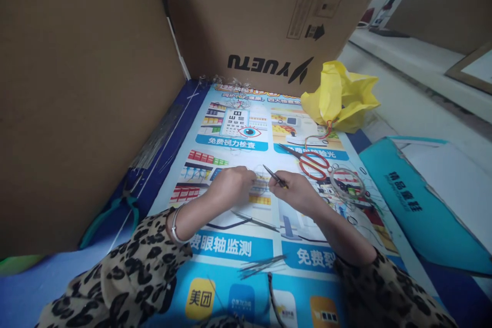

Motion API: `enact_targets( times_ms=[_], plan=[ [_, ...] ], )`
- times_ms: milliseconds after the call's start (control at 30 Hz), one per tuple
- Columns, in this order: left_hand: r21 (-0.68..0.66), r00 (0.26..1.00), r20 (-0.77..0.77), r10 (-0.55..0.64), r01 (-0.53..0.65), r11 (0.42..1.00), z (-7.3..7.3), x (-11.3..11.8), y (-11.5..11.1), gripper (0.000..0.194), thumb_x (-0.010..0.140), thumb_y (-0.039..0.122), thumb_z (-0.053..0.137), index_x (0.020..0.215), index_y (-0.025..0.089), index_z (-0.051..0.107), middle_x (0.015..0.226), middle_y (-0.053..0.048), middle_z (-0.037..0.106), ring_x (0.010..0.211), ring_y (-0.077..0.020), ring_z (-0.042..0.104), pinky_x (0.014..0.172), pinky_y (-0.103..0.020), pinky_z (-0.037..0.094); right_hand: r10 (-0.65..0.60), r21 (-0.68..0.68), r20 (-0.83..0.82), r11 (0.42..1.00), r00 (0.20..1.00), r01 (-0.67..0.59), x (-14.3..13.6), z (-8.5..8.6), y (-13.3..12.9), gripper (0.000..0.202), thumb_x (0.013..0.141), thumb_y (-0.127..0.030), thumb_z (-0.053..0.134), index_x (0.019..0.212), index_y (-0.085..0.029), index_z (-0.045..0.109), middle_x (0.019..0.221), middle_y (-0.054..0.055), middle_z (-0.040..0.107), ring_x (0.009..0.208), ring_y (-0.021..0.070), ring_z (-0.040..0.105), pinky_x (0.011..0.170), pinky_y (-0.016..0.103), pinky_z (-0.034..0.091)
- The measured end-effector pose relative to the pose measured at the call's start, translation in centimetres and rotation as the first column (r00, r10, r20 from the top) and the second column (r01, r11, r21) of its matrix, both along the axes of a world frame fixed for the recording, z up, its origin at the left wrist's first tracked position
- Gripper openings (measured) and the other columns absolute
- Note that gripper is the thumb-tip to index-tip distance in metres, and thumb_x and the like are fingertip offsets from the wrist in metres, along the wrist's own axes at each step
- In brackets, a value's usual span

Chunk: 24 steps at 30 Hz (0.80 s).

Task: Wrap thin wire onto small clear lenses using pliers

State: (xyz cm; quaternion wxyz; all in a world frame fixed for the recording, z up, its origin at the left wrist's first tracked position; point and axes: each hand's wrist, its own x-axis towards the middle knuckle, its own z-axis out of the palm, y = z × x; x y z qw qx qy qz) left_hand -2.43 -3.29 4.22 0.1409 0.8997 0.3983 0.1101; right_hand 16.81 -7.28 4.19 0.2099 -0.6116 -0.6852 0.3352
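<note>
Head view: pointed tool (275, 177) is in the right hand (294, 190), fingers clamped round it, tip sticking out toward the left hand (235, 184), above the poster (246, 247). Left fingers are bunched together; too blurred to tell if they grip anything. Tool reads light, rigid, probably smooth metal, so hold it well behind the tip. Loose wires (263, 263) near the poster's lower part look thin, springy, easily kinked; pinch close to an end. Red-handled scissors (301, 155) lie beyond the right hand.

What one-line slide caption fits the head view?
Right hand holds a pointed tool near the left hand; red-handled scissors lie on the printed sheet.
</note>
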Motion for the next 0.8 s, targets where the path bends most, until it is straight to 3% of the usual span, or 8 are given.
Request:
enact_targets(
  times_ms=[133,233,333,433,567,800],
  plan=[
    [-0.141,0.973,0.218,0.075,-0.044,0.989,-0.3,0.0,0.3,0.017,0.080,0.020,0.049,0.081,0.020,0.066,0.078,0.000,0.067,0.076,-0.0134,0.059,0.070,-0.024,0.043,-0.067,-0.079,-0.217,0.996,0.974,0.051,0.0,-0.5,0.1,0.010,0.070,-0.027,0.054,0.072,-0.018,0.056,0.064,-0.003,0.052,0.061,0.0105,0.046,0.056,0.022,0.035],
    [-0.327,0.912,0.356,0.205,-0.084,0.941,-0.9,0.1,0.5,0.012,0.076,0.022,0.053,0.075,0.019,0.065,0.073,0.002,0.066,0.070,-0.0116,0.059,0.067,-0.023,0.043,-0.143,-0.138,-0.370,0.986,0.918,0.098,-0.4,-0.9,0.1,0.014,0.068,-0.030,0.058,0.072,-0.017,0.055,0.061,-0.004,0.050,0.058,0.0095,0.044,0.054,0.023,0.035],
    [-0.575,0.795,0.470,0.384,-0.054,0.816,-1.6,0.5,0.5,0.011,0.074,0.026,0.056,0.073,0.017,0.062,0.061,0.003,0.061,0.056,-0.0099,0.055,0.057,-0.022,0.044,-0.217,-0.197,-0.501,0.971,0.838,0.134,-0.8,-1.4,0.0,0.016,0.066,-0.031,0.060,0.072,-0.018,0.054,0.056,-0.004,0.050,0.054,0.0091,0.043,0.052,0.023,0.033],
    [-0.725,0.663,0.538,0.521,0.049,0.687,-2.1,1.0,0.2,0.014,0.070,0.028,0.061,0.072,0.015,0.060,0.056,0.003,0.057,0.049,-0.0089,0.052,0.051,-0.022,0.043,-0.263,-0.229,-0.597,0.961,0.758,0.153,-1.2,-2.0,-0.1,0.016,0.066,-0.030,0.062,0.070,-0.018,0.053,0.052,-0.005,0.049,0.051,0.0092,0.043,0.050,0.024,0.031],
    [-0.787,0.550,0.561,0.619,0.119,0.606,-2.2,1.6,-0.3,0.016,0.067,0.028,0.065,0.071,0.014,0.058,0.055,0.003,0.056,0.047,-0.0079,0.051,0.051,-0.022,0.044,-0.279,-0.235,-0.669,0.959,0.689,0.160,-1.4,-2.7,-0.3,0.016,0.067,-0.030,0.063,0.072,-0.019,0.053,0.053,-0.004,0.051,0.051,0.0095,0.044,0.052,0.025,0.032],
    [-0.794,0.451,0.588,0.671,0.162,0.587,-1.8,2.2,-1.0,0.014,0.067,0.024,0.066,0.069,0.013,0.058,0.053,0.003,0.054,0.049,-0.0079,0.051,0.052,-0.022,0.045,-0.260,-0.244,-0.709,0.963,0.655,0.117,-1.6,-2.7,-0.6,0.017,0.069,-0.030,0.063,0.075,-0.019,0.051,0.055,-0.004,0.052,0.053,0.0107,0.047,0.054,0.026,0.034]
  ],
)
